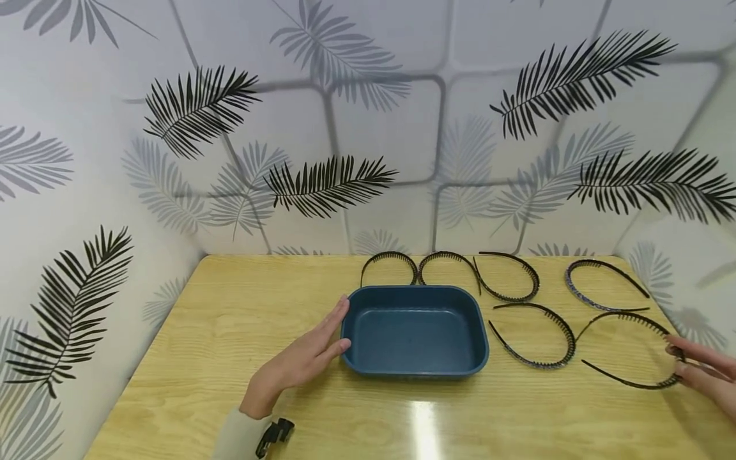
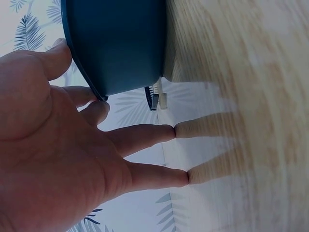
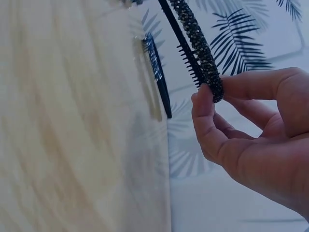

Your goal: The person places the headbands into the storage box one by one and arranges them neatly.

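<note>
A dark blue rectangular plastic bin (image 1: 415,370) stands on the table with a bare inside. My left hand (image 1: 307,354) lies against its left side with fairly straight fingers. In the left wrist view, thumb and some fingertips touch the bin's rim while two other fingers (image 2: 145,137) reach down to the tabletop. Far to the right, my right hand (image 1: 710,370) pinches a black toothed headband (image 1: 635,384) by its curved top. Dark sparkling stones cover that headband's outer face (image 3: 198,43) in the right wrist view, where it looks tilted and raised above the table.
Nearest the held headband lies another black headband (image 1: 543,365), right of the bin. A glittery blue-grey headband (image 1: 581,297) lies behind it near the table's right edge. More headbands (image 1: 512,298) lie along the back, partly behind the bin. A leaf-patterned wall (image 1: 391,217) borders the wooden table (image 1: 230,319).
</note>
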The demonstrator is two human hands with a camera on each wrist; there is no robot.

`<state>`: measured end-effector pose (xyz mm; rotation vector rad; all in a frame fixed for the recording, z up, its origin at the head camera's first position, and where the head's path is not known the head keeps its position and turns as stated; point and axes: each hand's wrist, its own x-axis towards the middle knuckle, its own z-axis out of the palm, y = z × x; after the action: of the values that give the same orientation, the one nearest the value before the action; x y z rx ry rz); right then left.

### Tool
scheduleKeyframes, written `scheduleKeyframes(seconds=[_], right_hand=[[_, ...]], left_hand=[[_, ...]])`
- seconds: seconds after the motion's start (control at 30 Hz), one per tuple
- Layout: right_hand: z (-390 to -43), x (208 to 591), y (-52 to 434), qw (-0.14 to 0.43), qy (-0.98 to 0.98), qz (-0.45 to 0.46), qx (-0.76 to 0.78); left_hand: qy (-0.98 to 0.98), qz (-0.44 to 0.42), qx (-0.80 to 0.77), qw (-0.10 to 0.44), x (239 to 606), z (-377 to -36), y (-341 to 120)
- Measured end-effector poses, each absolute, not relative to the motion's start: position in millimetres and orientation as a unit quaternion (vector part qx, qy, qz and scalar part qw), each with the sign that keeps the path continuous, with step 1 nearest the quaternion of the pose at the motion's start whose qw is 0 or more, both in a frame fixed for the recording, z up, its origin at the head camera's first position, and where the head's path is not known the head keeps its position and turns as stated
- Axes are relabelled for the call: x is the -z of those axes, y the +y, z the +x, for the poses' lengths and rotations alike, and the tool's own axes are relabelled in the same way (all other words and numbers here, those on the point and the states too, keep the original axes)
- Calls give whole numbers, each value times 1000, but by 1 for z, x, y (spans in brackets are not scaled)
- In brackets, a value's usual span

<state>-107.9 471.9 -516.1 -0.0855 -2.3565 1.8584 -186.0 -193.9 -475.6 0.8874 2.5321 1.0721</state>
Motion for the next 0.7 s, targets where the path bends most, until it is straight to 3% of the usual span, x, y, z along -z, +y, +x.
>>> scheduleKeyframes(seconds=[0.27, 0.7], right_hand=[[-119, 478, 435, 19, -749, -3, -662], [-154, 427, 386, 43, -700, 75, -709]], left_hand=[[870, 305, -366, 127, 472, -187, -191], [873, 305, -360, 128, 475, -189, -193]])
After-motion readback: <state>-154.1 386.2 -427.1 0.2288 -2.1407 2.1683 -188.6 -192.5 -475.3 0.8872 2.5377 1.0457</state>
